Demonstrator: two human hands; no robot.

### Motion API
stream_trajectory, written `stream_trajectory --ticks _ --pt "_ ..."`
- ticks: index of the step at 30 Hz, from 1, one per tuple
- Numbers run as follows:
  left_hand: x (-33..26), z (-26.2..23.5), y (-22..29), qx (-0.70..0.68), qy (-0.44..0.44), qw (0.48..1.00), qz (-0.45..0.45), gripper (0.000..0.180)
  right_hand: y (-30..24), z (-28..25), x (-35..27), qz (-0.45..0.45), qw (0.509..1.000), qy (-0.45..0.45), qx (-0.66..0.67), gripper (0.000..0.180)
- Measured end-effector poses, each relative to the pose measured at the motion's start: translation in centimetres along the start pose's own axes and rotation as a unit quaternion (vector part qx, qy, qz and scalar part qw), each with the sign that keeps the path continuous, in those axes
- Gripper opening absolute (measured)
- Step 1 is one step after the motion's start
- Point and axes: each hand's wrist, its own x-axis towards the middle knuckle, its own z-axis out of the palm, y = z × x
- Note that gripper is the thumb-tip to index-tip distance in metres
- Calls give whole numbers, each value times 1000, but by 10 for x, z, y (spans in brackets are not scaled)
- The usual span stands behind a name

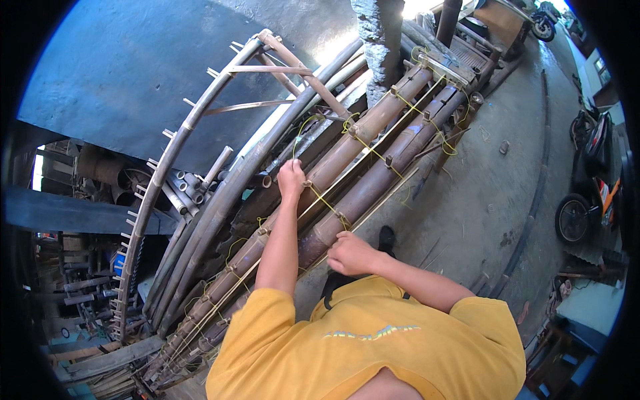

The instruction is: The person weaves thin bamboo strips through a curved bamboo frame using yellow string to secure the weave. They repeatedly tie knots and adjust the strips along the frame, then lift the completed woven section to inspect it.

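Two thick bamboo poles (330, 163) lie side by side in front of me, running from lower left to upper right. Yellow cord (327, 201) crosses them between small pegs. On the far side of the poles, my left hand (291, 179) is closed in a pinch on a thin yellow-green string (297, 138), which loops up above the fingers. My right hand (353, 254) is closed beside the nearer pole, close to a knot of cord (343, 220). Its fingers hide whatever they hold.
A curved bamboo frame with pegs (163, 150) arches on the left before a blue-grey sheet (153, 73). Short bamboo tubes (189, 189) are stacked beneath it. A rough pillar (380, 53) rises behind the poles. Motorbikes (590, 193) stand right, past a long pole (533, 207) on the floor.
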Motion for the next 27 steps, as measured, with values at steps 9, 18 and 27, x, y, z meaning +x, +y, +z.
stream_trajectory --ticks 9,18,27 --pt "-108 -175 -41 57 -93 994 -32 36 -72 129 39 342 382 171 841 35" --pt "-165 -139 -70 -170 21 976 134 29 -107 42 201 77 979 188 -21 49" --pt "-171 -149 -117 -96 -198 974 -55 36 -98 31 120 -67 968 2 242 45"
